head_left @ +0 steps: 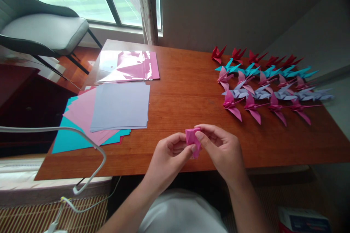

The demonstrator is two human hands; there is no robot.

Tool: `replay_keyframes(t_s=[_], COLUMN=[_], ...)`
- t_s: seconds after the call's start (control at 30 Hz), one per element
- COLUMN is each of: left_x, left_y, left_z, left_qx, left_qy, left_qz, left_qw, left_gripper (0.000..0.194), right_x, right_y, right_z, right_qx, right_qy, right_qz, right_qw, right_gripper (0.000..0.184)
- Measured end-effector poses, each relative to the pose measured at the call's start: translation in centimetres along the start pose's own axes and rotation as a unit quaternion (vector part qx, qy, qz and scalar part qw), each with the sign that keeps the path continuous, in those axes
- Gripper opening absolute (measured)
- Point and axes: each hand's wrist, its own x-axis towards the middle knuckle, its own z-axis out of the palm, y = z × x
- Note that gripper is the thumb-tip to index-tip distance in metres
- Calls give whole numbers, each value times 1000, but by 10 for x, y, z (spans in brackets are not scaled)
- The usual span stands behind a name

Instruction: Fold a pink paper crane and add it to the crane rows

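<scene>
Between my two hands, above the front edge of the wooden table (180, 102), is a small piece of folded pink paper (193, 139). My left hand (168, 156) pinches its lower left side, thumb on top. On its upper right part, my right hand (222, 149) presses with thumb and forefinger. To the right stand rows of folded paper cranes: red cranes (217, 55), turquoise cranes (251, 70), light pink cranes (224, 77), lavender cranes (261, 92) and magenta cranes (252, 106). The fingers hide part of the folded paper.
Left on the table lie lavender sheets (120, 105), pink sheets (82, 111) and turquoise sheets (68, 136), fanned out. Behind them is a clear-wrapped paper pack (131, 66). A white cable (90, 139) loops across the left front corner. A chair (46, 31) stands by the window.
</scene>
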Motion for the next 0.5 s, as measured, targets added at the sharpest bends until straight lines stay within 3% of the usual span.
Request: replay_keyframes(t_s=[0.07, 0.23, 0.5], left_x=[-1, 0, -1], left_y=[3, 13, 9], left_z=[-2, -8, -5], left_qx=[20, 91, 92], left_qy=[-2, 61, 64], left_qz=[28, 100, 91], left_qw=[999, 989, 989], left_gripper=[23, 15, 14], right_x=[0, -2, -1], right_y=[-3, -6, -7], right_z=[0, 0, 1], right_qx=[-2, -6, 25], right_qy=[-10, -38, -76], right_qz=[-4, -12, 3], right_qw=[1000, 999, 997], right_gripper=[17, 15, 9])
